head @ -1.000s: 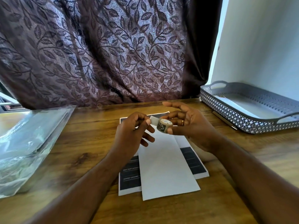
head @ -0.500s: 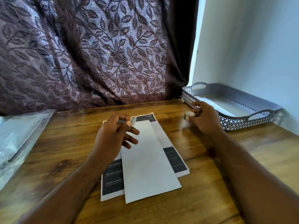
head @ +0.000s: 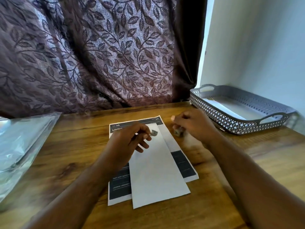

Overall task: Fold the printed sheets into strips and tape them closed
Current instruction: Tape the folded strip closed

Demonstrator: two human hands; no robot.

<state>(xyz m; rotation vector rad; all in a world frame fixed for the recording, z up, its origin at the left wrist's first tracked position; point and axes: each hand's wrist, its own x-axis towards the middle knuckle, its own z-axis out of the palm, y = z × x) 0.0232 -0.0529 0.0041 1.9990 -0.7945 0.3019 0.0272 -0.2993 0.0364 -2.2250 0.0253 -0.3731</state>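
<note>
A folded white strip (head: 156, 171) lies lengthwise on a stack of printed sheets (head: 118, 187) with dark panels, in the middle of the wooden table. My left hand (head: 127, 142) hovers over the strip's far end and pinches a short piece of patterned tape (head: 153, 133) between thumb and fingers. My right hand (head: 193, 124) is just right of the sheets, low over the table, with its fingers curled over a small tape roll (head: 178, 132). The roll is blurred and partly hidden under the fingers.
A grey lattice tray (head: 239, 128) with handles stands at the right against the white wall, with a pale sheet inside. A clear plastic bag (head: 24, 142) lies at the left. A leaf-patterned curtain (head: 99, 55) hangs behind the table's far edge.
The tape piece has come off the roll into my left hand. My right hand carried the roll right toward the tray, then came back down beside the sheets.
</note>
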